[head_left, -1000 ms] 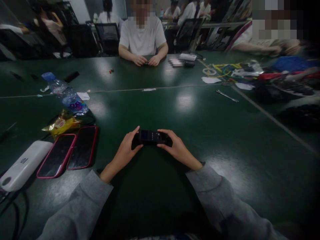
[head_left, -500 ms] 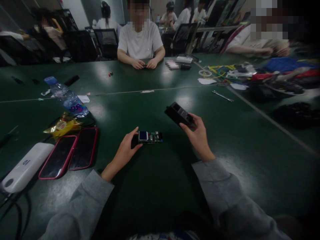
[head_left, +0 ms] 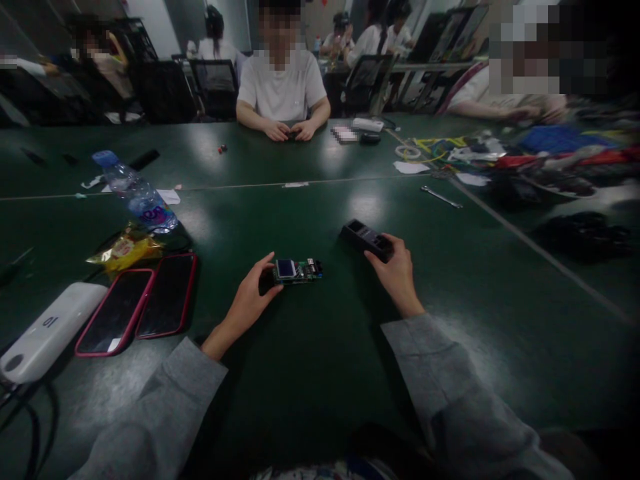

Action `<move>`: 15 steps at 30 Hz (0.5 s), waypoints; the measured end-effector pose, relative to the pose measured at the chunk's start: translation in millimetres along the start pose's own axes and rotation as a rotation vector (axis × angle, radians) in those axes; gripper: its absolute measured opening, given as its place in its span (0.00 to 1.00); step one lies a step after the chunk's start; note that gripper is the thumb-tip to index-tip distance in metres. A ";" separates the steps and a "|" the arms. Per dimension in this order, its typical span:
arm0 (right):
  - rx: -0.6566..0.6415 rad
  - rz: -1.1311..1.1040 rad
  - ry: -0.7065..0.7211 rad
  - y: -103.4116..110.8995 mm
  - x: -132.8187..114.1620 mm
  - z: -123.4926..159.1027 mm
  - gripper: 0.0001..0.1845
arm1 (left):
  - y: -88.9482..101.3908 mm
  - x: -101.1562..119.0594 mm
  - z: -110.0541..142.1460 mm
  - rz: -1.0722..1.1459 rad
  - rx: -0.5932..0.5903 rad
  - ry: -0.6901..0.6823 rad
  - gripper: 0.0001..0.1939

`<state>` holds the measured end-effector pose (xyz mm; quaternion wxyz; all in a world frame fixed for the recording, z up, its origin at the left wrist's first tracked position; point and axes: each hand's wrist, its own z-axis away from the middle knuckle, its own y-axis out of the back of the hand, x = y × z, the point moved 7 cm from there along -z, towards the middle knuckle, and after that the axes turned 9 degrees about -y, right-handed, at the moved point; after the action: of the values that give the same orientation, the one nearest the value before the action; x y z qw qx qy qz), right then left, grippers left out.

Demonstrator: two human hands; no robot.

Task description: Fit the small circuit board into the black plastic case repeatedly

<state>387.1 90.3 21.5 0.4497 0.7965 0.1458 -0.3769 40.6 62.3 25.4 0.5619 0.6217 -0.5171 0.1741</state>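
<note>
My left hand [head_left: 251,291] pinches the left end of a green circuit board [head_left: 303,272] between thumb and fingers. A small square screen [head_left: 286,268] sits on the board's left part, and its right part carries small components. In my right hand [head_left: 398,272] is a black plastic casing [head_left: 366,239], gripped at its near right end, with a window opening toward its far left end. The casing lies low over or on the table, right of the board and apart from it; whether it touches the surface I cannot tell.
At left are two red-edged phones [head_left: 167,295], a white power bank [head_left: 53,332], a yellow wrapper [head_left: 125,252] and a lying plastic bottle [head_left: 136,193]. A wrench [head_left: 441,197] lies right, before heaped cables [head_left: 440,148]. A person [head_left: 283,90] sits opposite.
My right hand has lowered the black casing toward the table, turning its face more upward. The circuit board, still in my left hand, is tilted slightly.
</note>
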 end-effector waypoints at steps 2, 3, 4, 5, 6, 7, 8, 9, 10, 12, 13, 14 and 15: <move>-0.008 0.010 0.006 -1.5 1.1 -0.4 0.28 | 1.7 -1.9 -0.7 0.040 0.038 -0.002 0.36; -0.010 0.016 0.013 -2.1 1.7 -0.7 0.28 | 2.1 -2.6 -1.0 0.056 0.050 -0.005 0.36; -0.011 0.020 0.021 -2.6 2.5 -1.0 0.28 | 2.5 -3.2 -1.2 0.069 0.060 -0.008 0.36; -0.012 0.022 0.027 -3.0 3.3 -1.2 0.29 | 2.7 -3.6 -1.4 0.080 0.067 -0.009 0.36; -0.012 0.022 0.032 -3.2 4.1 -1.4 0.29 | 2.9 -4.0 -1.4 0.089 0.072 -0.007 0.36; -0.013 0.023 0.033 -3.4 5.0 -1.5 0.29 | 2.8 -4.4 -1.4 0.098 0.074 -0.001 0.36; -0.015 0.025 0.034 -3.7 5.7 -1.5 0.29 | 2.8 -4.6 -1.4 0.108 0.077 0.006 0.35; -0.018 0.029 0.035 -3.9 6.1 -1.4 0.29 | 2.8 -4.6 -1.4 0.117 0.079 0.011 0.35; -0.019 0.034 0.038 -4.0 6.2 -1.2 0.30 | 2.9 -4.5 -1.4 0.125 0.081 0.013 0.34; -0.023 0.042 0.048 -4.0 5.3 -0.6 0.31 | 2.7 -4.2 -1.6 0.131 0.077 0.011 0.33; -0.025 0.045 0.051 -3.8 4.6 -0.3 0.32 | 2.7 -4.3 -1.7 0.130 0.077 0.008 0.32; -0.025 0.047 0.052 -3.5 3.9 -0.1 0.33 | 2.7 -4.6 -1.8 0.132 0.078 0.006 0.31; -0.024 0.049 0.051 -3.0 3.2 0.0 0.34 | 2.6 -5.3 -1.8 0.139 0.076 0.008 0.31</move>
<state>387.6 91.7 17.3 0.4644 0.8037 0.1423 -0.3437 36.9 66.7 23.1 0.5264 0.6047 -0.5498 0.2345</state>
